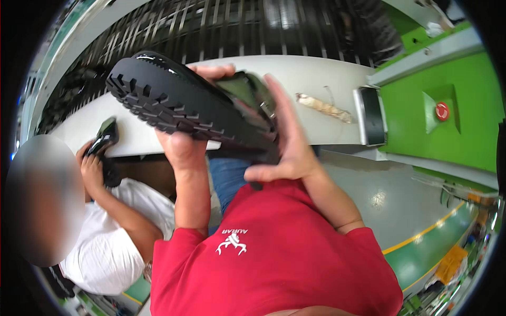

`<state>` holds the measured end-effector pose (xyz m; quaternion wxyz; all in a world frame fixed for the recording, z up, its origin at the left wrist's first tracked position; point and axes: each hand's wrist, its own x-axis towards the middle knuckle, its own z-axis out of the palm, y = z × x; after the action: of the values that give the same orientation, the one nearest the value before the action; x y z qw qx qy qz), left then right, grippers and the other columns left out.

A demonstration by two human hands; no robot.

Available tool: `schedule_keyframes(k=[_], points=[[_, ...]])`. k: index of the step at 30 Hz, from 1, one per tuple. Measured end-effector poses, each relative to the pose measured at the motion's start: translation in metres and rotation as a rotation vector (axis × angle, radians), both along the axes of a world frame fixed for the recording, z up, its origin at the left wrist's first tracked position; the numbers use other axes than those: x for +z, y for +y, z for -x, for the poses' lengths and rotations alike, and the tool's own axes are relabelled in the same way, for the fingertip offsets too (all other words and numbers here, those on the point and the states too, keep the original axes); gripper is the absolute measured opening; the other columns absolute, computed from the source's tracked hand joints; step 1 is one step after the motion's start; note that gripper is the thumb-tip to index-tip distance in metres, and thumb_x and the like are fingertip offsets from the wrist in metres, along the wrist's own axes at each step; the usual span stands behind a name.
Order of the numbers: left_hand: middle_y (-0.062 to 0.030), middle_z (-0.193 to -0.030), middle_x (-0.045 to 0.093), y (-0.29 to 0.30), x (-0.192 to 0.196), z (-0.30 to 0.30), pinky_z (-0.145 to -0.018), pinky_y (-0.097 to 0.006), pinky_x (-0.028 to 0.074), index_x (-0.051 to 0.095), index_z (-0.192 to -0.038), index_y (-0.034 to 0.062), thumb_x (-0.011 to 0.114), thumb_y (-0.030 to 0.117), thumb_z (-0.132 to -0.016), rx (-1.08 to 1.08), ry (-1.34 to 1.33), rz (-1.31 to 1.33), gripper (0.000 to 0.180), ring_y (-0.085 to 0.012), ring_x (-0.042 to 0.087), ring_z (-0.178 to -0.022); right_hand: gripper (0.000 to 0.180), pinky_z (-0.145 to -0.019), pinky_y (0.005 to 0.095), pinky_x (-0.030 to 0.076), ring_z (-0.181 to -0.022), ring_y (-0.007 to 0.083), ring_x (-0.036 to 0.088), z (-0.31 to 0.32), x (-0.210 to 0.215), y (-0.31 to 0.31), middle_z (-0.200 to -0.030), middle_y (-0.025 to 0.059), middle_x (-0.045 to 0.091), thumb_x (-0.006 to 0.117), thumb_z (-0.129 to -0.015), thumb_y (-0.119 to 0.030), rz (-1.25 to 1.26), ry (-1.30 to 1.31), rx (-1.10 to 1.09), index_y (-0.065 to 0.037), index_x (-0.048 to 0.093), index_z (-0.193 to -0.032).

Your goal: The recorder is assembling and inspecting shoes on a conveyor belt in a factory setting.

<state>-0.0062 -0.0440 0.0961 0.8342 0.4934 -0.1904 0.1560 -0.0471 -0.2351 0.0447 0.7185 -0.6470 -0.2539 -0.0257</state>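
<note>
A boot (168,100) with a thick black lugged sole, a glossy black toe and an olive green upper is held up over the white worktop. Its toe points to the upper left and the tread side faces left and down. My left hand (183,150) grips it round the middle, thumb side under the sole and fingertips showing beyond the far edge. At the heel end my right hand (295,139) is wrapped round the boot, its thumb on the near side and fingers along the green upper.
On the white worktop (337,79) to the right lies a ragged, cream-coloured wrapped roll (324,108). A green machine panel with a red button (442,110) stands at the right. Metal rollers (232,26) run behind. At left, a co-worker holds another black shoe (105,138).
</note>
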Motion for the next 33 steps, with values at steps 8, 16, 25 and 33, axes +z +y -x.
schedule_keyframes(k=[8, 16, 25, 33], points=[[-0.0205, -0.143, 0.062, 0.076, -0.063, 0.007, -0.118, -0.044, 0.049, 0.044, -0.157, 0.0026, 0.103, 0.014, -0.067, 0.057, 0.163, -0.359, 0.108, -0.0311, 0.063, -0.132, 0.111, -0.111, 0.0457, 0.054, -0.135, 0.0347, 0.059, -0.035, -0.009, -0.030, -0.151, 0.0134, 0.052, 0.099, -0.056, -0.021, 0.569, -0.347, -0.313, -0.013, 0.056, -0.158], [-0.0144, -0.162, 0.039, 0.075, -0.094, 0.019, -0.122, -0.046, 0.042, 0.055, -0.145, 0.0071, 0.108, 0.028, -0.057, 0.266, 0.191, -0.743, 0.105, -0.0315, 0.045, -0.148, 0.105, -0.110, 0.0466, 0.054, -0.134, 0.0331, 0.059, -0.032, -0.029, -0.026, -0.150, 0.0111, 0.051, 0.101, -0.062, -0.033, 0.537, -0.300, -0.277, -0.014, 0.058, -0.156], [-0.0183, -0.163, 0.039, 0.072, -0.098, 0.012, -0.125, -0.048, 0.039, 0.054, -0.142, 0.0081, 0.107, 0.033, -0.055, 0.283, 0.153, -0.688, 0.105, -0.0358, 0.043, -0.152, 0.116, -0.113, 0.0477, 0.051, -0.138, 0.0366, 0.055, -0.036, -0.029, -0.032, -0.150, 0.0151, 0.051, 0.103, -0.057, -0.050, 0.540, -0.363, -0.288, -0.010, 0.058, -0.156], [-0.0241, -0.168, 0.027, 0.067, -0.089, 0.030, -0.128, -0.052, 0.030, 0.048, -0.142, 0.0084, 0.101, 0.036, -0.062, 0.291, 0.232, -0.689, 0.100, -0.0417, 0.029, -0.160, 0.123, -0.122, 0.0488, 0.036, -0.145, 0.0395, 0.042, -0.017, -0.031, -0.013, -0.155, 0.0219, 0.041, 0.102, -0.066, -0.043, 0.473, -0.193, -0.305, -0.001, 0.041, -0.164]])
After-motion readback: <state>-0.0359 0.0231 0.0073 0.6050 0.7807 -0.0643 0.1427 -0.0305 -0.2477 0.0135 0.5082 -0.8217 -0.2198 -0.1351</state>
